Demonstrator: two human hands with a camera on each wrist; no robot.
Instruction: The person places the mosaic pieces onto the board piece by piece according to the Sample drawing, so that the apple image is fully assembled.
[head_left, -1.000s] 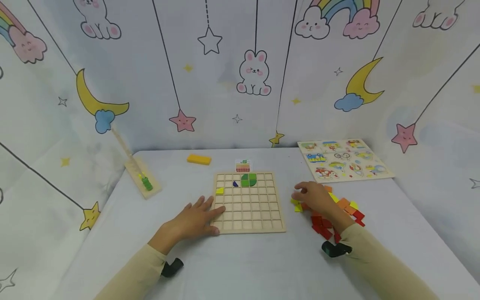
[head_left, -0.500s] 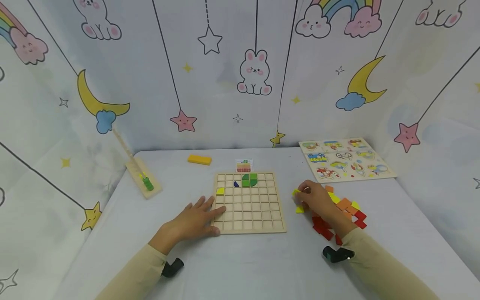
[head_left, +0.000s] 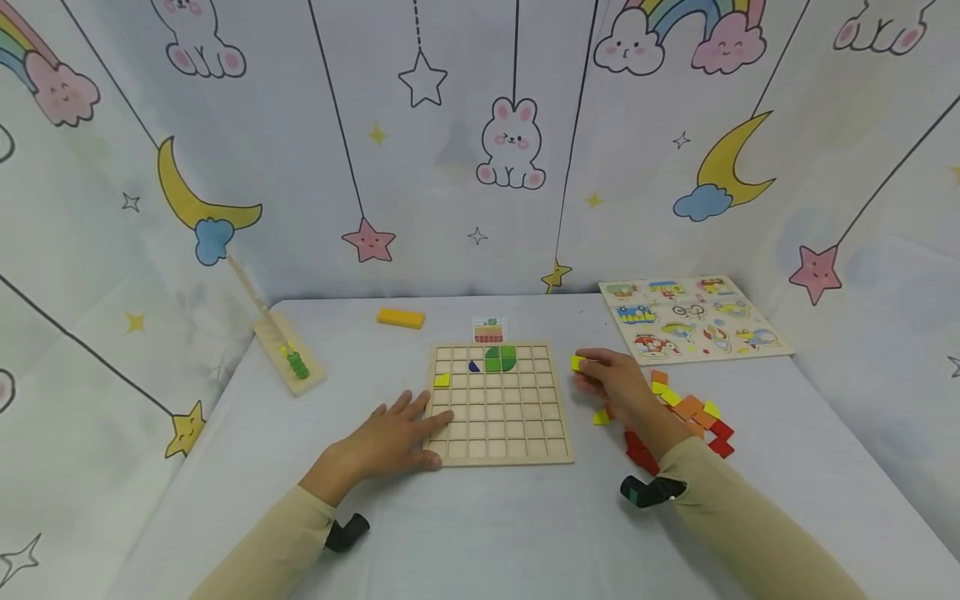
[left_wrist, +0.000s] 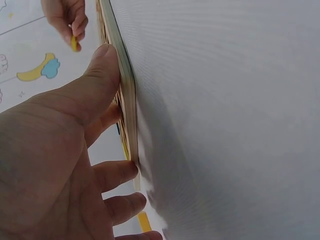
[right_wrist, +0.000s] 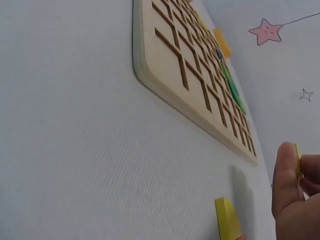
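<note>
A wooden grid board (head_left: 497,417) lies mid-table. Green tiles (head_left: 500,359), a small dark blue tile (head_left: 474,367) and a yellow square tile (head_left: 442,381) sit in its upper cells. My left hand (head_left: 386,437) rests at the board's left edge, fingers spread; the left wrist view shows the thumb (left_wrist: 102,65) against the board's side. Right of the board, my right hand (head_left: 618,383) pinches a yellow tile (head_left: 577,362) between thumb and fingers, also seen edge-on in the right wrist view. Under its wrist lies a loose pile of red tiles (head_left: 640,454), orange tiles (head_left: 687,407) and yellow tiles, partly hidden.
A small picture card (head_left: 490,330) lies behind the board, with a yellow-orange block (head_left: 401,318) to its left. At the far left stands a wooden base (head_left: 279,333) with a green caterpillar-like figure (head_left: 297,363). A picture puzzle board (head_left: 693,321) lies at the back right.
My right hand has picked up a yellow tile from the pile's left edge and moved it slightly up and left, toward the board. My left hand stays in place.
</note>
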